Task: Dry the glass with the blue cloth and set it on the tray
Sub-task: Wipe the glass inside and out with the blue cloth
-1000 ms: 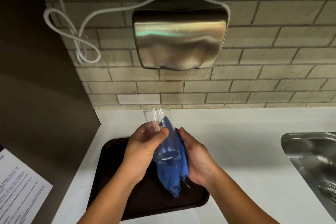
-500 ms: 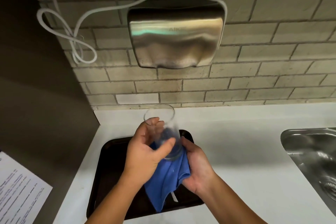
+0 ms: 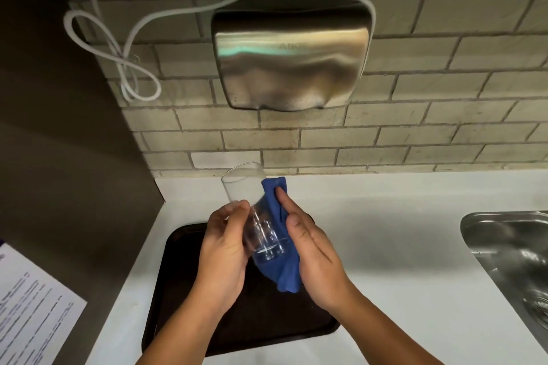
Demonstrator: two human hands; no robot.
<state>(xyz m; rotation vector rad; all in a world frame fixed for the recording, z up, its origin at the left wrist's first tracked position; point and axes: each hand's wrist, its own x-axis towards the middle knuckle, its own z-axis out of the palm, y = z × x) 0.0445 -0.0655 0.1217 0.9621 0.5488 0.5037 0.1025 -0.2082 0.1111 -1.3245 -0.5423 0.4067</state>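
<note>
Glass (image 3: 252,210) held in the air over the tray (image 3: 184,299), tilted, mouth up toward 11 o'clock, base down toward 5 o'clock. Going left to right: paper (image 3: 32,305) at my 8 o'clock, then tray on the counter (image 3: 400,216), then my left hand (image 3: 224,252) closed around the glass's lower left wall, fingers curled on it near mid-height. Glass between both hands. Cloth (image 3: 281,234) pressed flat along the glass's right side and under the base by my right hand (image 3: 314,258), thumb pinning the top of the cloth near the rim, loose end hanging down toward 6 o'clock. Sink (image 3: 510,246) at 3 o'clock, well apart. Key relation: long axis runs 11-to-5, tray directly below, base end nearer the tray. Left hand carries the glass, so I judge it does the set-down: bring axis upright, lower straight down. Drying step looks ongoing; glass not yet on tray. Risk: wet glass slipping once the cloth comes off.
</note>
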